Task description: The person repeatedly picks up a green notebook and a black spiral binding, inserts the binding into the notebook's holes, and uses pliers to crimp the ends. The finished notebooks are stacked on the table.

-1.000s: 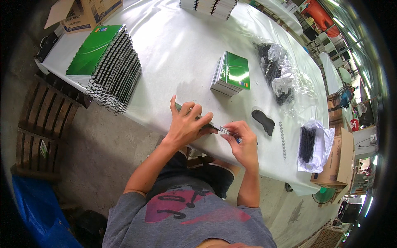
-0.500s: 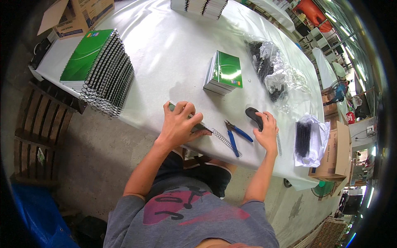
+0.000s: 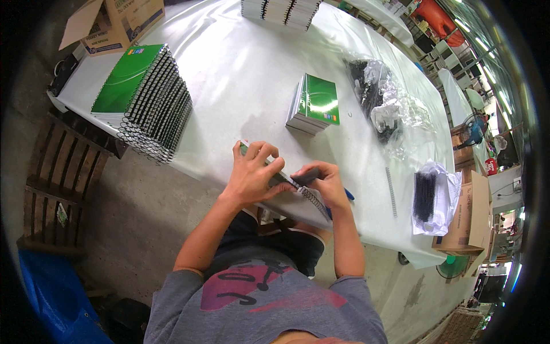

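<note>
At the table's near edge my left hand is closed round a thin green-covered notebook standing on edge. A metal-looking spiral binding coil sticks out from the notebook's right end. My right hand grips a dark, rounded handheld object and holds it against the spine where the coil comes out. What kind of tool it is I cannot make out. Behind the right hand lie blue-handled pliers, mostly covered by it. Farther right, a loose coil rests on the cloth.
A stack of coil-bound green notebooks stands at the left, near a cardboard box. Unbound green booklets are piled ahead. Plastic bags of black coils lie right, with more coils in white wrapping beside another box.
My right hand has lifted the dark object off the table and moved left with it to the notebook's coil end. The left hand keeps its hold. The pliers are now mostly hidden.
</note>
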{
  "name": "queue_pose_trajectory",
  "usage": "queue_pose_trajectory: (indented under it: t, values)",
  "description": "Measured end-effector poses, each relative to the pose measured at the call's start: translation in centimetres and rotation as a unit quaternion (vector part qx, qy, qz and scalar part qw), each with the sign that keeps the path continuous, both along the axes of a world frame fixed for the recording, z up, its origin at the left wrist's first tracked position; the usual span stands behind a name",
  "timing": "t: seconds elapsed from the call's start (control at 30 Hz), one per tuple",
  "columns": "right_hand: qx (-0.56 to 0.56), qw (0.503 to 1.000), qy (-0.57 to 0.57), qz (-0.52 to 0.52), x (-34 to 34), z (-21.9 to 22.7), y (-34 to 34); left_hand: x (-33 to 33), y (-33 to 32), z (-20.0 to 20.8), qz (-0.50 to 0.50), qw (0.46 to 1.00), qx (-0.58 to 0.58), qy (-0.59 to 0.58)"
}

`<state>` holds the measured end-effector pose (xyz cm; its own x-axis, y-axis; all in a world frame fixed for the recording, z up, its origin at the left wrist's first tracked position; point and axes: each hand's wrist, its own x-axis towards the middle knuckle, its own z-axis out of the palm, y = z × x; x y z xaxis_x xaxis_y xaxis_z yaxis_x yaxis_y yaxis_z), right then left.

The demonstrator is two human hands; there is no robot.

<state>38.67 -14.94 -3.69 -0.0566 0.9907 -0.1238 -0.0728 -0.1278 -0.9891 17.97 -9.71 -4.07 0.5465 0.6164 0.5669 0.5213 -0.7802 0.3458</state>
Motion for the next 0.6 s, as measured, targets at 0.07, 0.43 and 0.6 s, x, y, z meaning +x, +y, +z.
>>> queue_pose_trajectory:
  t: [0.07,0.43,0.6]
  values:
    - [0.006,0.999,-0.030,-0.009,0.0,-0.3,0.3,0.1,0.0,0.1,-0.006,1.000,0.003,-0.002]
    - [0.096,0.995,0.027,0.016,-0.2,3.3,0.3,0.1,0.2,-0.1,-0.010,1.000,-0.008,-0.014]
    - [0.043,0.992,-0.120,-0.010,-1.0,3.1,1.1,-0.1,0.2,0.2,0.006,1.000,-0.011,-0.008]
